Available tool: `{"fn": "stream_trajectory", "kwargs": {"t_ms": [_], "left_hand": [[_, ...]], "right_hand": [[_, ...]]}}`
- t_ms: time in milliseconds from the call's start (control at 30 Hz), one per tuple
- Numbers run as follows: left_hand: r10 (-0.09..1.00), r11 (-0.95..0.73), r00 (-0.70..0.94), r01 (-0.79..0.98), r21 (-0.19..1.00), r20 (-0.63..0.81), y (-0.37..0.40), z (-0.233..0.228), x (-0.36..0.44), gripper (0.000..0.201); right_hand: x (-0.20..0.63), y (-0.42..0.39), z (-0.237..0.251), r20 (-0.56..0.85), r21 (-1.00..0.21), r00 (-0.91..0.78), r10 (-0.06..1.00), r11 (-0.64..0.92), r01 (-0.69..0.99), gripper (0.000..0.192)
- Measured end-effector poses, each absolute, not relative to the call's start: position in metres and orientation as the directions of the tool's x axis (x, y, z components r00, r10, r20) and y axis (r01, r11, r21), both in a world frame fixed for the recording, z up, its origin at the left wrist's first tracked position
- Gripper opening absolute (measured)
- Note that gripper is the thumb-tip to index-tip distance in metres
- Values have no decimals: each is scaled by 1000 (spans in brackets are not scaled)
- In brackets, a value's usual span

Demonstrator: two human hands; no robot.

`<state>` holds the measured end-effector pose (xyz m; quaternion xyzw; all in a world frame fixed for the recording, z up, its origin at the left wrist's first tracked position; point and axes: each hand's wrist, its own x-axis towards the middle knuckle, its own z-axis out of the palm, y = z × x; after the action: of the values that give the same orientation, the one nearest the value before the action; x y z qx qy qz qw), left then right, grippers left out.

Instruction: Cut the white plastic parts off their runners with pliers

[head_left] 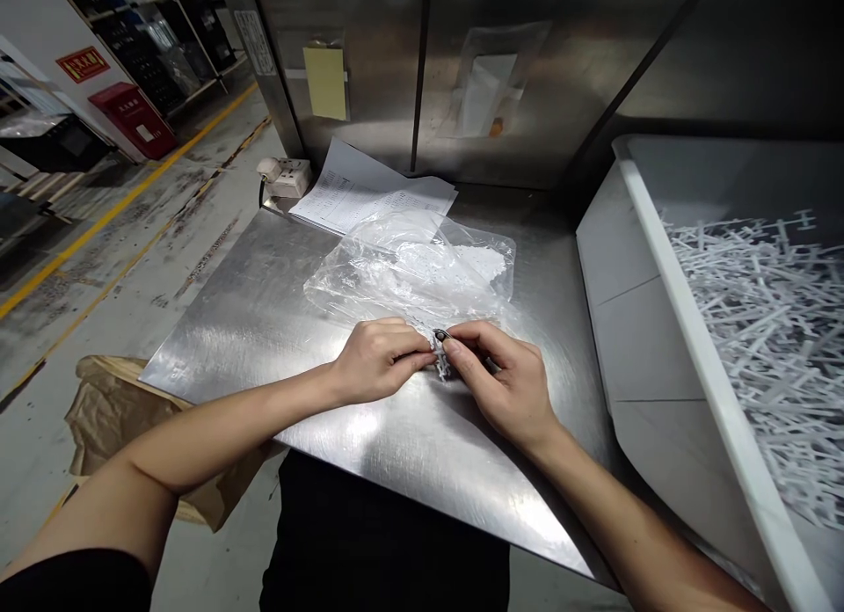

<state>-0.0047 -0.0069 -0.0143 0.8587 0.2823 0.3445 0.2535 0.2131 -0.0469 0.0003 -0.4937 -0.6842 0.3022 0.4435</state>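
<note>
My left hand (382, 361) is closed in a pinch at the left side of a small whitish plastic piece (441, 366) with short branching arms. My right hand (505, 375) meets it from the right, thumb and forefinger closed on a small dark, shiny object (440, 335) at the piece's upper end. Its exact kind is too small to make out. Both hands are just above the steel tabletop (369, 432). Right behind them lies a crumpled clear plastic bag (369, 269) with small white pieces in it.
To the right stands a large white bin (686, 357) holding many thin white plastic sticks (758, 304). Printed papers (349, 194) and a power socket block (290, 178) lie at the back. A steel panel (389, 76) rises behind. Brown paper (122, 410) is below the table's left edge.
</note>
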Motion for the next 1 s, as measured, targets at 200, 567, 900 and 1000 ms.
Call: {"fn": "stream_trajectory", "kwargs": {"t_ms": [200, 567, 900, 1000], "left_hand": [[649, -728, 608, 319, 607, 458, -7, -13, -5, 30], [621, -762, 625, 341, 550, 473, -7, -14, -4, 33], [619, -764, 599, 308, 568, 507, -7, -12, -5, 28], [603, -778, 605, 303, 550, 519, -7, -13, -4, 29]], "right_hand": [[213, -50, 1, 317, -827, -172, 933, 361, 430, 13], [213, -52, 4, 321, -816, -174, 931, 365, 448, 12], [214, -53, 3, 391, -774, -215, 895, 446, 450, 6], [213, -53, 4, 402, -763, -217, 890, 456, 457, 5]]}}
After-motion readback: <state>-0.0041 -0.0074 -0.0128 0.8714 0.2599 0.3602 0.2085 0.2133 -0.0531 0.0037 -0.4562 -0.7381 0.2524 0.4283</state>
